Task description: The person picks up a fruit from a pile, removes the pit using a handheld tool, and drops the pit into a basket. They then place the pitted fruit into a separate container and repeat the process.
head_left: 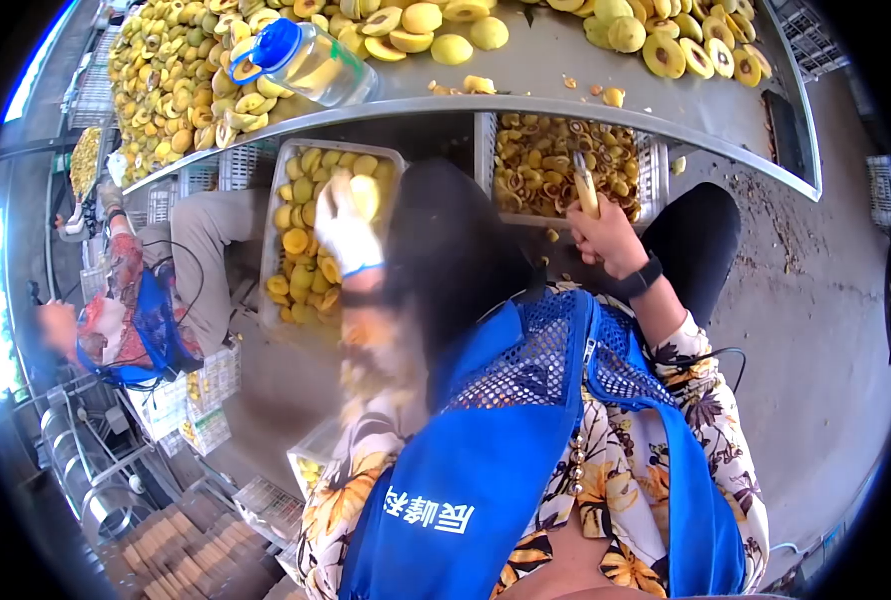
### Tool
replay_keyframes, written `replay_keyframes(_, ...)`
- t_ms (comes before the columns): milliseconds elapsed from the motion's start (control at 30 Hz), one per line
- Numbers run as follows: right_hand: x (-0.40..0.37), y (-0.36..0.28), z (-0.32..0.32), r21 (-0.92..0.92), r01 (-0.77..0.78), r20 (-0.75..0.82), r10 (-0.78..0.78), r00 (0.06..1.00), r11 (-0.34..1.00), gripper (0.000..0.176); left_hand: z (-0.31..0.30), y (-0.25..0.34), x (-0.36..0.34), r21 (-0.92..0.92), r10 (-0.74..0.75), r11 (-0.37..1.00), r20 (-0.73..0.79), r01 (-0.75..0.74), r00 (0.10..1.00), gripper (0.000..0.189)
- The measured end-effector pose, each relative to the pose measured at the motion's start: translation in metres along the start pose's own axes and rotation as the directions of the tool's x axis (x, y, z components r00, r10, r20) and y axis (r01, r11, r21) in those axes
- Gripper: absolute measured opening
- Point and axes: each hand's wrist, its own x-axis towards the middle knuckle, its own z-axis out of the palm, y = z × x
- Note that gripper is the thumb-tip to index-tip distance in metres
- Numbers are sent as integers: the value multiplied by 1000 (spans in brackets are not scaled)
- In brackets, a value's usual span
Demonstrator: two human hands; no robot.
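Observation:
My left hand [344,232], in a white glove and blurred by motion, is over a crate [270,270] of yellow peach pieces. A pale yellow peach half [366,198] is at its fingers and looks held. My right hand [608,238], bare with a dark wristband, is closed round a pitting knife [588,188] with a pale wooden handle. The knife's metal tip points up, over a white crate [654,175] filled with brown pits and scraps.
A metal table [526,82] spans the top, bearing heaped peach halves [181,75] and a blue-capped water bottle [316,65]. At left sits another person [131,310] in a blue vest. Crates [211,390] stand beside that person. My knees are under the table edge.

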Motion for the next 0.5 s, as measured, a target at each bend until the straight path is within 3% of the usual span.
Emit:
replay_keyframes(33,1,3,0,-15,-8,2,8,1000,1000,15,-25,-5,10,475,144,868,31,-141,989,42)
replay_keyframes(67,2,4,0,-27,-13,1,13,1000,1000,15,-39,-18,22,765,222,616,62,-189,973,41)
replay_keyframes(167,5,7,10,-77,-6,-21,4,1000,997,15,-22,-6,42,661,492,572,197,-485,848,31)
replay_keyframes(200,8,7,14,-118,13,-28,-16,999,993,13,2,17,44,491,549,608,309,-624,777,26)
replay_keyframes(233,10,7,17,-159,36,-35,-42,998,987,11,27,40,45,354,629,486,493,-799,601,26)
replay_keyframes(267,13,12,17,-218,152,-15,-159,987,964,10,55,41,60,427,623,472,457,-771,635,26)
replay_keyframes(333,19,22,16,-309,248,6,-259,966,918,10,115,64,72,356,591,367,624,-859,511,25)
replay_keyframes(400,16,24,13,-343,302,36,-309,950,889,10,169,56,96,386,444,143,798,-911,408,30)
replay_keyframes(433,12,24,11,-325,299,34,-305,952,897,10,176,67,93,391,414,162,806,-906,422,30)
replay_keyframes(500,6,25,6,-288,291,30,-295,955,912,10,227,47,111,556,58,24,829,-831,556,29)
